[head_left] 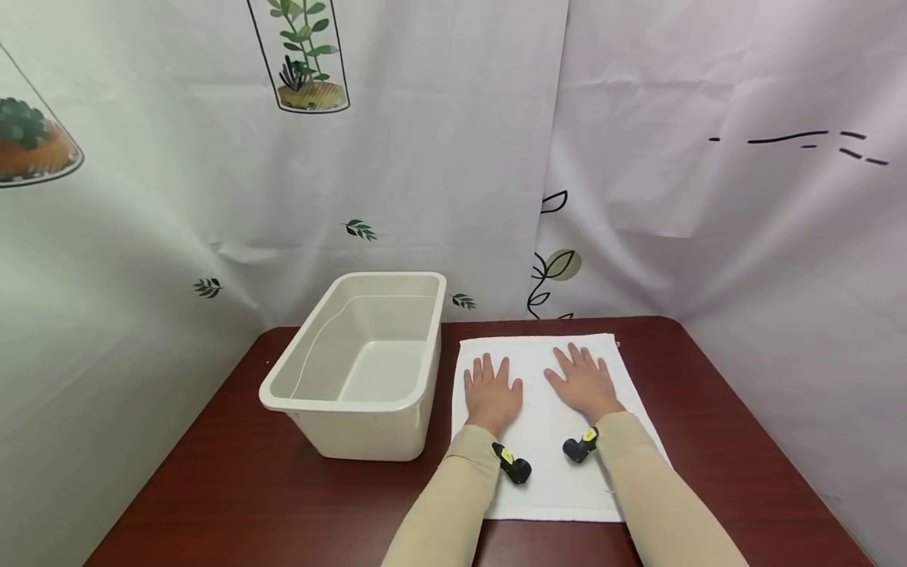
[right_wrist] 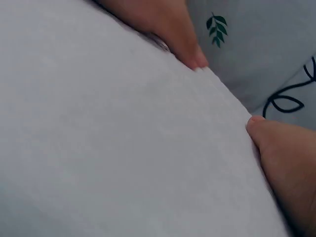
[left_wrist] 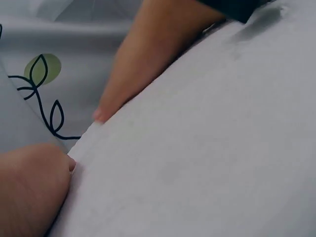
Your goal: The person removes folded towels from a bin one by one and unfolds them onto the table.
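Observation:
A white cloth (head_left: 546, 480) lies flat on the dark red-brown table. On its left half rests my left hand (head_left: 492, 396), palm down with fingers spread. My right hand (head_left: 584, 383) lies the same way on the right half, its fingers pointing to the far edge. Bare cloth shows between the two hands. In the left wrist view, part of the left hand (left_wrist: 32, 190) is at the lower left, with the other hand (left_wrist: 153, 54) across the cloth (left_wrist: 197, 148). The right wrist view shows the right hand (right_wrist: 286, 153) at the right edge and the left hand (right_wrist: 163, 24) at the top.
A deep off-white plastic tub (head_left: 283, 386) stands on the table (head_left: 283, 512) left of the cloth, with nothing seen inside. A white curtain (head_left: 453, 157) with plant prints hangs behind the table and along both sides. Each wrist carries a small black camera (head_left: 520, 471).

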Action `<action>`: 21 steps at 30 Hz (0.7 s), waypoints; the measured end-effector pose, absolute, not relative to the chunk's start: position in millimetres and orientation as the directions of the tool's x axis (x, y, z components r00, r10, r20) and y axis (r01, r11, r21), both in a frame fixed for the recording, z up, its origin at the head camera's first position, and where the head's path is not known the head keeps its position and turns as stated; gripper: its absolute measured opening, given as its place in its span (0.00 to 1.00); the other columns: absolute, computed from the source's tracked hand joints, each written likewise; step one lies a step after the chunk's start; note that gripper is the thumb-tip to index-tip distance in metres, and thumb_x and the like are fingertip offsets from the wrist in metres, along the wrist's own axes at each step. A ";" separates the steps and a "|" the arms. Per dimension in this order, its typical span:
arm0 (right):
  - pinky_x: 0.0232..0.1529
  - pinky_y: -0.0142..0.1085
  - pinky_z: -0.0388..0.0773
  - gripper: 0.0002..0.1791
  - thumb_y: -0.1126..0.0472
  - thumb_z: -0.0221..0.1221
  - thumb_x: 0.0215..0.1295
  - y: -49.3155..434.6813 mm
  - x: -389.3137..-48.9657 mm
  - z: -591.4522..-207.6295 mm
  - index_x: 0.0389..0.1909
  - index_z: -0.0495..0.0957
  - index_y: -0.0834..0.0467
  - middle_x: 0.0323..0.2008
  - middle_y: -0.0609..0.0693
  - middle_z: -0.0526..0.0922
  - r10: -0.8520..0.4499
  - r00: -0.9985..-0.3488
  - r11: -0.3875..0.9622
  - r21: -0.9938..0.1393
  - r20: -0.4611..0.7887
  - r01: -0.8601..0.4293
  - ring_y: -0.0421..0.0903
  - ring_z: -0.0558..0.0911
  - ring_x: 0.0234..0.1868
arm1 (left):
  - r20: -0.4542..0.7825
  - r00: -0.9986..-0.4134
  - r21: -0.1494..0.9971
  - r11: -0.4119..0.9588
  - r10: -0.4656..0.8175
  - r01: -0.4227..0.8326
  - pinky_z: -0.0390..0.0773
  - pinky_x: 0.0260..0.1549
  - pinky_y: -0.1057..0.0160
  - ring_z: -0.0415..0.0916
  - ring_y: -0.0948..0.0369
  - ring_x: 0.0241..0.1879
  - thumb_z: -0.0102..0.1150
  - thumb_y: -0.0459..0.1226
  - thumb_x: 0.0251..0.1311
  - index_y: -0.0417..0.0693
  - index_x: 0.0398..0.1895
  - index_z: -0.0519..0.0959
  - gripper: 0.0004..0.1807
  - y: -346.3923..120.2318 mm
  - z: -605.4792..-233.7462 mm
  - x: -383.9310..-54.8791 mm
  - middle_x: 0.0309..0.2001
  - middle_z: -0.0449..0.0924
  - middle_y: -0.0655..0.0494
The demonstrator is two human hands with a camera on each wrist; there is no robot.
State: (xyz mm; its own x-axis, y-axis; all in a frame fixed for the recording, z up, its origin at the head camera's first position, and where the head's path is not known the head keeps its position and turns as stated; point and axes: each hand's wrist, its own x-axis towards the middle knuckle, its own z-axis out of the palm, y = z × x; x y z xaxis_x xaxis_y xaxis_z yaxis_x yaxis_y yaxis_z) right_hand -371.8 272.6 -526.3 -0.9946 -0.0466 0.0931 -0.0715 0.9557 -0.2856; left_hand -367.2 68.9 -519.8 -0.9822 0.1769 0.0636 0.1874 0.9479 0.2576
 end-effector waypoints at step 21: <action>0.70 0.71 0.39 0.44 0.37 0.44 0.76 373.8 -340.1 -531.8 0.76 0.52 0.68 0.74 0.78 0.46 0.092 -0.990 0.911 -0.409 0.104 0.042 0.77 0.43 0.74 | 0.176 -0.978 0.326 0.930 0.115 0.168 0.50 0.74 0.44 0.49 0.45 0.78 0.43 0.53 0.75 0.43 0.74 0.66 0.32 42.9 -528.9 -373.5 0.77 0.56 0.40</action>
State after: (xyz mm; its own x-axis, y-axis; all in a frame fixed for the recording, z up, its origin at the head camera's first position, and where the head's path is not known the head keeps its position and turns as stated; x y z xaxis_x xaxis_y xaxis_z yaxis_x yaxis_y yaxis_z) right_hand -340.1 373.8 -531.8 -0.9903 0.0923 0.1042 0.0419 0.9114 -0.4094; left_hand -373.5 42.9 -528.9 -0.9776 0.1153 0.1763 0.1685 0.9301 0.3263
